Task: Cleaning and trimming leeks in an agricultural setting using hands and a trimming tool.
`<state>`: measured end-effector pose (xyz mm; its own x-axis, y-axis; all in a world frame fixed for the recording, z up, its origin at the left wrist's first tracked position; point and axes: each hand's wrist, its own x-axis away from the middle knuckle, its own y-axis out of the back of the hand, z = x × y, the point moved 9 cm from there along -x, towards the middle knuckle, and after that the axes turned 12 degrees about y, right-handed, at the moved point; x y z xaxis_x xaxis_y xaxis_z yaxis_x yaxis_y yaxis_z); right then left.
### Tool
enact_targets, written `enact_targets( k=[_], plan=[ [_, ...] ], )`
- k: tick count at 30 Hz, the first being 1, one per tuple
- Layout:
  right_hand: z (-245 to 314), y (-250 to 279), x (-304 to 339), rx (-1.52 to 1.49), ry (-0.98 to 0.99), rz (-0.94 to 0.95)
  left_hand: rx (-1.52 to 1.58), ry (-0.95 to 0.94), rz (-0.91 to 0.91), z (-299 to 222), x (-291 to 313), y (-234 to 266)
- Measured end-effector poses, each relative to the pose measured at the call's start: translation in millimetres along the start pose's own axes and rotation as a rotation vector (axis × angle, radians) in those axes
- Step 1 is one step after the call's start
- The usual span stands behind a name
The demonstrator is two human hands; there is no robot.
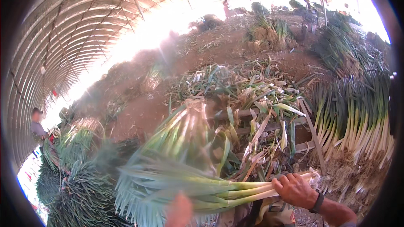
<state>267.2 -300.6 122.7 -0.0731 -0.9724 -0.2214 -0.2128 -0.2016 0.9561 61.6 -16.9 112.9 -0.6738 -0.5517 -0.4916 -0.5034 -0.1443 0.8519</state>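
Observation:
My right hand [296, 189], with a dark band at its wrist, is wrapped around the white stalks of a bunch of long green onions [244, 190] close to the root end. The bunch lies level before me, its green leaves fanning to the left and smeared by motion. Low in the middle, my left hand [179, 210] is a blur beside those leaves; its fingers cannot be made out. Just beyond lies another bunch of green onions [185, 126], its pale root end pointing away from me.
Dry leaves and peelings [252, 88] heap over a wooden frame [301, 122] ahead. Rows of green onions [353, 117] with roots stand at right; a dark green pile [84, 193] sits at left. Farther off are a person [37, 128], a motorbike [310, 17] and a pole [322, 0].

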Motion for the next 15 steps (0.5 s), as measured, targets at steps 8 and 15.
enact_targets(
  k=[8, 15],
  plan=[
    [-28.6, -10.3, -2.4, -0.381, -0.024, 0.104, -1.02, 0.474, 0.024, 216.1, 63.9, 84.6],
    [-33.9, -21.2, -9.9, -0.448, -0.018, 0.082, 1.024, 0.782, 1.085, 75.5, 178.5, -63.1]
  ],
)
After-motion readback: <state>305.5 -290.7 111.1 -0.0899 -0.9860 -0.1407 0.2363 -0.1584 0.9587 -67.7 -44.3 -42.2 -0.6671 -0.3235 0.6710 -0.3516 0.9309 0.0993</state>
